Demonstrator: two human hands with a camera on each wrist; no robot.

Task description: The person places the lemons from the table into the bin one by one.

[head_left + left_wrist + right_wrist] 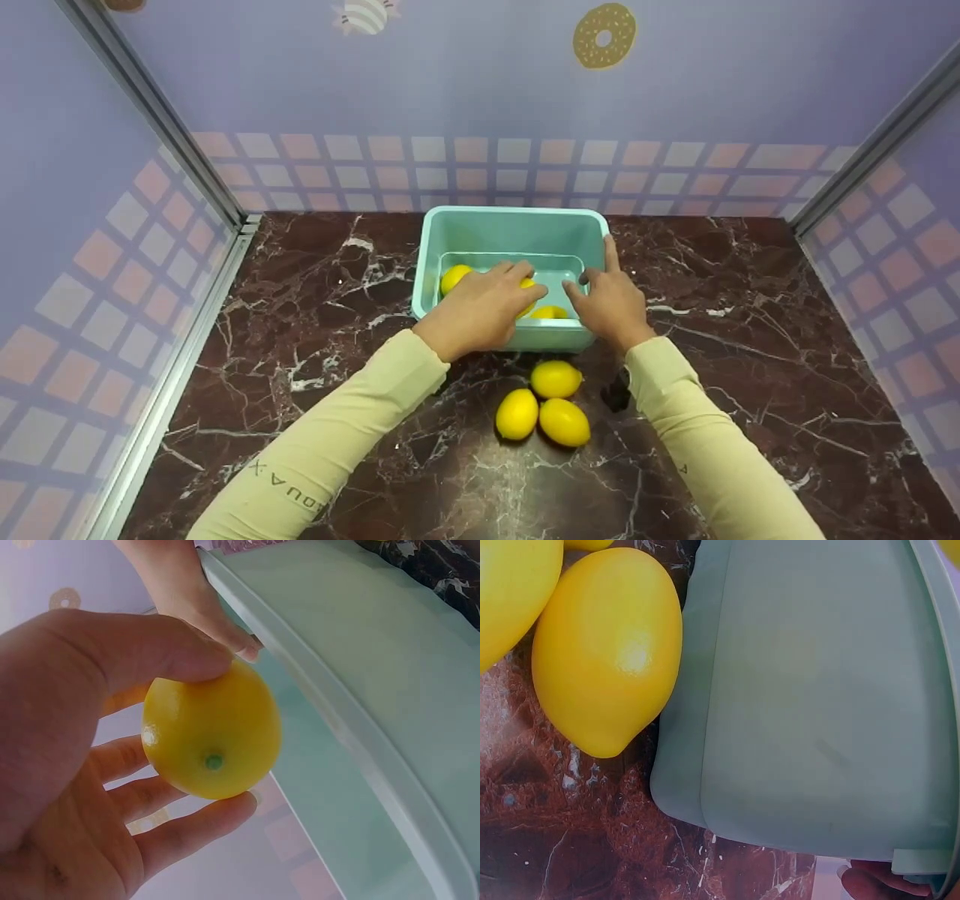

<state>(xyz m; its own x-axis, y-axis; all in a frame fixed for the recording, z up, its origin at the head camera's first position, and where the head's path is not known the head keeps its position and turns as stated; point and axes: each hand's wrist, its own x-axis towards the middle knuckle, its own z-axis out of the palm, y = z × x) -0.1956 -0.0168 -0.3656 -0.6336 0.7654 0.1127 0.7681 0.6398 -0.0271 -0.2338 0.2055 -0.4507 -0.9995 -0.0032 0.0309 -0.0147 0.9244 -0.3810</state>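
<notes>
A lemon [214,731] with a small green tip is pinched between the thumb and fingers of my left hand [480,304], over the front part of a pale green plastic bin [551,341]. Inside the bin, one lemon [454,277] lies at the left and another lemon [550,312] shows behind the front rim. My right hand [615,304] holds the bin at its front right corner, one finger stretched along the right rim. Three more lemons, a rear lemon [556,379], a left lemon [517,414] and a right lemon [565,422], sit grouped before the bin.
Everything stands on a dark red marbled tabletop [330,465]. A lilac wall [495,97] with pink and white squares rises close behind the bin. Side panels [67,300] with metal edge strips bound the table at left and right.
</notes>
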